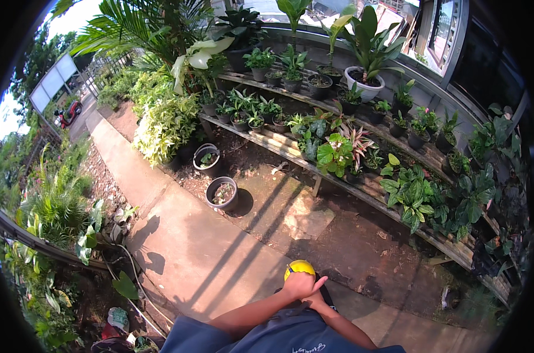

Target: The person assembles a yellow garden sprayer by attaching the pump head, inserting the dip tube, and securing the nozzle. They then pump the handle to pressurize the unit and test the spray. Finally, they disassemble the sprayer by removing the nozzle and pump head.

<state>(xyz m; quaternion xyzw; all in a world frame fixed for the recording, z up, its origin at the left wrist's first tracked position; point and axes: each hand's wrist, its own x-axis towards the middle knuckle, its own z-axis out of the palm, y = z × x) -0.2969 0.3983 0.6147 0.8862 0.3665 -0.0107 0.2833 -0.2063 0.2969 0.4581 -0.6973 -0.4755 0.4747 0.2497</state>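
Observation:
My left hand [300, 285] is closed in front of my body, at the near edge of a rounded yellow object [300, 267]. A dark strip shows on the yellow object, and black parts lie close beside it; its kind is not clear. My right hand [316, 298] meets the left one from the right, and its fingers are mostly hidden. One digit sticks out to the right where the hands meet. What the left fingers close on, if anything, is covered by the hand itself.
A concrete path [184, 241] runs to the far left, where a red motorbike [72, 113] stands. Two grey pots [222, 194] sit on the soil beside it. Tiered wooden shelves [279, 145] with several potted plants line the right. A pale hose [139, 282] lies at the lower left.

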